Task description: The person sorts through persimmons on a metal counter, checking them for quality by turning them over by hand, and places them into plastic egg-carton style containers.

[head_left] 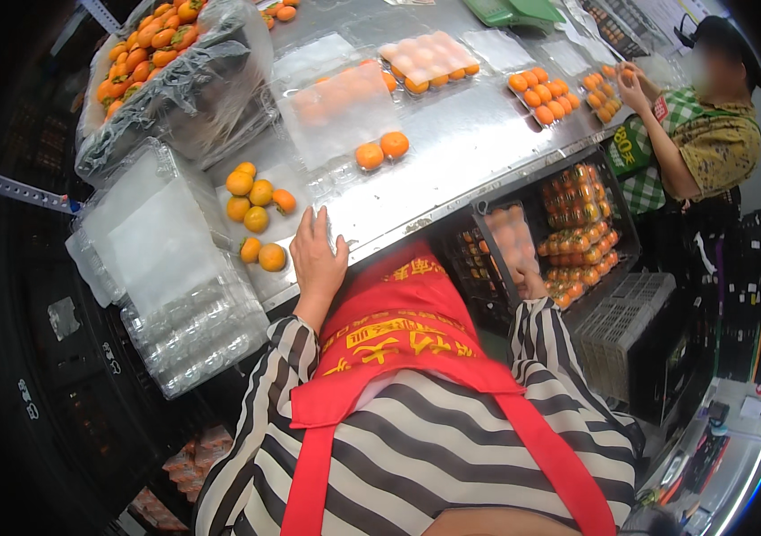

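Note:
My left hand [318,258] rests at the near edge of the steel table [420,191], fingers apart, holding nothing. Just left of it, several loose persimmons [256,219] lie on a pale sheet. My right hand [531,284] grips the near end of a clear tray of persimmons [509,234], partly covered by a translucent sheet, at the black crate [628,251] below the table edge. Its fingertips are partly hidden. Ahead of me a clear tray holds two persimmons [382,150] at its near end, and a translucent sheet [343,114] lies behind them.
Stacked empty clear trays [186,348] stand at the left under a white sheet [162,244]. Behind them is a plastic-lined box [172,100] full of persimmons. Filled trays [544,96] and a green scale [514,12] are farther back. A co-worker [695,134] handles fruit at the right.

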`<state>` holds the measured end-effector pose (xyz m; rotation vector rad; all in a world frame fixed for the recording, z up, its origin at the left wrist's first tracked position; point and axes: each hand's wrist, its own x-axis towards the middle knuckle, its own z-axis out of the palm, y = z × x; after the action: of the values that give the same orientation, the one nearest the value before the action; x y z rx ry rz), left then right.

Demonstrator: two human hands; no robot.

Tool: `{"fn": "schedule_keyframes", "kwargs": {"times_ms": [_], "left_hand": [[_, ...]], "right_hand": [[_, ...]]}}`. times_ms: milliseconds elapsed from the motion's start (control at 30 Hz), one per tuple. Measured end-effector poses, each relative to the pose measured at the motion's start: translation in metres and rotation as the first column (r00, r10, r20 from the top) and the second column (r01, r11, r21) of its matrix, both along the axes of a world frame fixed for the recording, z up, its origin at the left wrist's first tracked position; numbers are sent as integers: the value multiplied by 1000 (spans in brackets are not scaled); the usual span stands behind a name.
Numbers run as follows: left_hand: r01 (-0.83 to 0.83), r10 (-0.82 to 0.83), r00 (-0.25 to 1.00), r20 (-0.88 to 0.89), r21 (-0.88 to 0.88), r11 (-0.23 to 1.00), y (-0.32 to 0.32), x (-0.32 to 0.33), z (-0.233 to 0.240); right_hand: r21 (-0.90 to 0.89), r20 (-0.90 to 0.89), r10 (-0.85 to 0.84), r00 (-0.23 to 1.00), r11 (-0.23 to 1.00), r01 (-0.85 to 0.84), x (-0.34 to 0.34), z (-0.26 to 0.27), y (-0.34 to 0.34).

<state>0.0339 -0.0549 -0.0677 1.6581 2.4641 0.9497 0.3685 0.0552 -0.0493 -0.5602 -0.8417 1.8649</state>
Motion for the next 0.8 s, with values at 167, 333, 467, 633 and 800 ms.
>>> {"fn": "schedule_keyframes", "kwargs": {"times_ms": [167, 333, 467, 633, 800], "left_hand": [[-16, 16, 1000, 7, -23, 1000, -1, 1, 3], [28, -27, 1000, 12, -43, 999, 12, 5, 8], [-20, 19, 1000, -11, -77, 997, -1, 4, 5], [-13, 11, 1000, -15, -102, 995, 2, 3, 7], [-17, 14, 1000, -25, -104, 994, 3, 3, 6]], "right_hand": [[61, -104, 76, 992, 996, -70, 18, -41, 20], [-433, 856, 12, 517, 565, 702, 185, -206, 35], [-434, 868, 20, 495, 514, 740, 159, -166, 35], [-413, 859, -61, 508, 505, 758, 164, -163, 36], [-414, 815, -192, 547, 468, 781, 141, -130, 38]]}}
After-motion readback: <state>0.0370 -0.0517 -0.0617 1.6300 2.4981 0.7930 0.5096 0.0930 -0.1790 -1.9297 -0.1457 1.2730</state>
